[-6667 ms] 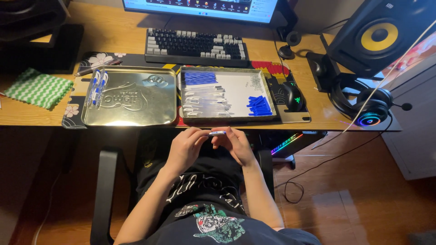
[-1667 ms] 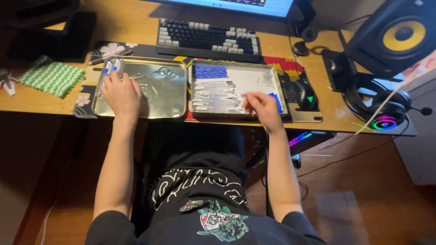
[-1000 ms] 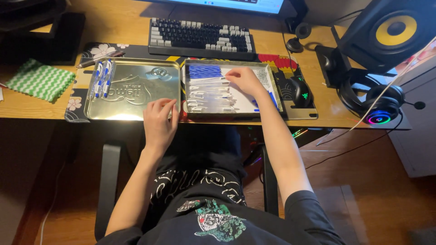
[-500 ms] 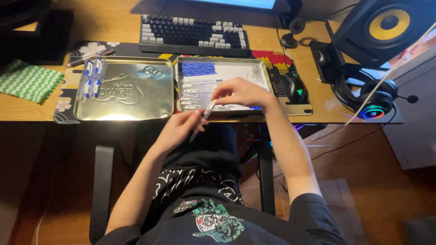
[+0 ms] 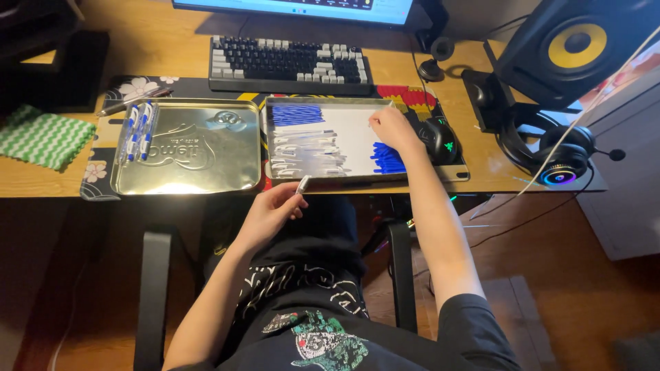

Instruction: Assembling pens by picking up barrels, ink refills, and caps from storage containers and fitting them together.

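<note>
My left hand (image 5: 273, 209) is below the desk edge, fingers closed on a clear pen barrel (image 5: 302, 184) that points up toward the white tray (image 5: 350, 130). My right hand (image 5: 393, 127) rests inside that tray at its right side, fingertips by a thin white part near the far rim; whether it grips the part I cannot tell. The tray holds blue pen parts (image 5: 297, 114) at the back left, clear barrels (image 5: 302, 148) in the middle and blue caps (image 5: 387, 159) at the front right. A silver metal tray (image 5: 199, 158) to the left carries a few assembled pens (image 5: 137, 130).
A keyboard (image 5: 289, 65) lies behind the trays under a monitor. A black mouse (image 5: 440, 137) sits right of the white tray. A speaker (image 5: 570, 48) and headphones (image 5: 557, 158) stand at the right. A green cloth (image 5: 41, 136) lies at the left. Chair arms flank my lap.
My hands came apart: the right hand went back up into the white tray's right side, while the left hand stayed low, keeping the clear barrel.
</note>
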